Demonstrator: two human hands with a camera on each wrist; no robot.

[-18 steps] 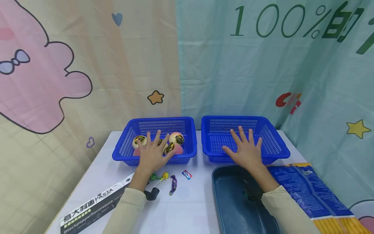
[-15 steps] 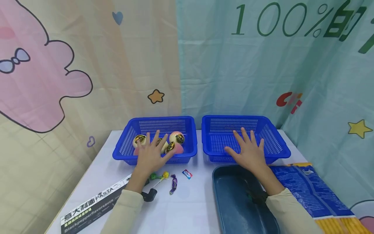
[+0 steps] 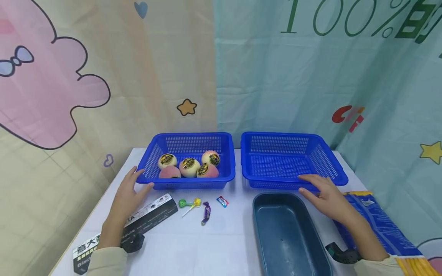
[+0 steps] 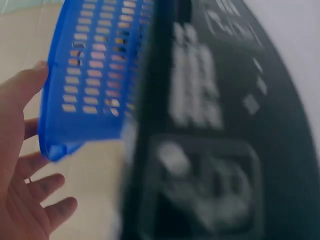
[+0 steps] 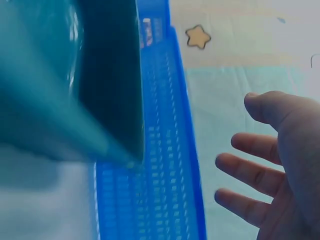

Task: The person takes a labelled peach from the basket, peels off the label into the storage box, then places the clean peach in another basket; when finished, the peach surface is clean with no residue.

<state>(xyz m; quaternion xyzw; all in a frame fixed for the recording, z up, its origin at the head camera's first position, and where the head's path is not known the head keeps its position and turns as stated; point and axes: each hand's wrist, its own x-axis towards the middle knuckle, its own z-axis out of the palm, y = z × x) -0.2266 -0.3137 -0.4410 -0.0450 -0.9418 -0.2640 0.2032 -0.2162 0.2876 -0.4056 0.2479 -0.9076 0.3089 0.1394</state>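
My left hand (image 3: pixel 126 199) is at the front left corner of the left blue basket (image 3: pixel 193 184), fingers spread and relaxed. In the left wrist view its thumb tip lies right at the basket rim (image 4: pixel 47 100), and several fingers show beyond the rim. Several pink and cream peaches (image 3: pixel 189 167) with black-and-gold stickers lie in that basket. My right hand (image 3: pixel 326 197) hovers with loosely bent fingers by the front right corner of the right blue basket (image 3: pixel 276 161), which holds nothing. In the right wrist view the right fingers (image 5: pixel 250 172) have nothing between them.
A black pasta box (image 3: pixel 155 216) lies slantwise below the left forearm. Lollipops (image 3: pixel 197 201), a purple-wrapped candy (image 3: pixel 206 213) and a small red-and-blue candy (image 3: pixel 223 201) lie mid-table. A dark blue tray (image 3: pixel 286 237) stands front right, beside a blue and yellow bag (image 3: pixel 373 218).
Both hands have drawn apart and back from over the baskets: the left to the left basket's left corner, the right to the right basket's right corner. The view has tilted down slightly.
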